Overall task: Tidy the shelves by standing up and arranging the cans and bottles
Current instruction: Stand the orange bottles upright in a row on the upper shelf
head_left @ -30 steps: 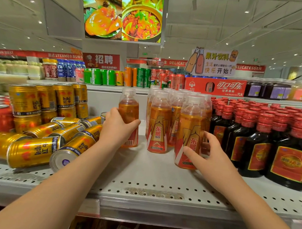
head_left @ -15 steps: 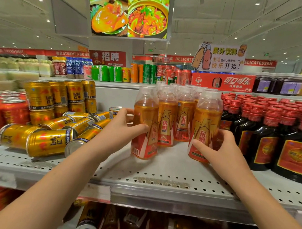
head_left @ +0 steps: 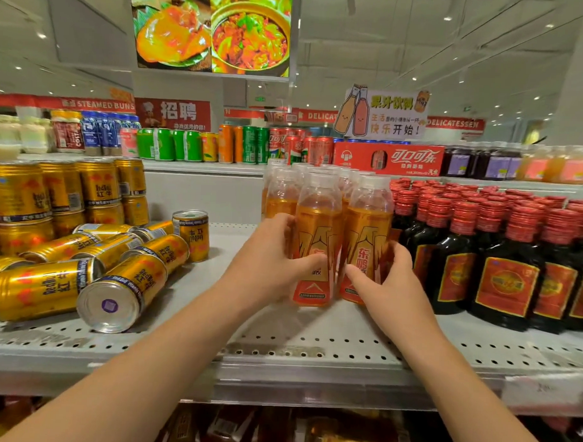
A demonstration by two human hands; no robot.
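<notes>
While they stand touching, the left bottle (head_left: 316, 231) sits inside the curled fingers of the left hand (head_left: 268, 269), the right bottle (head_left: 365, 233) inside those of the right hand (head_left: 388, 285).

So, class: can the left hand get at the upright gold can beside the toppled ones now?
Probably yes: only bare shelf lies between the left hand and the upright gold can. It grips an orange bottle, though, and must release that first.
</notes>
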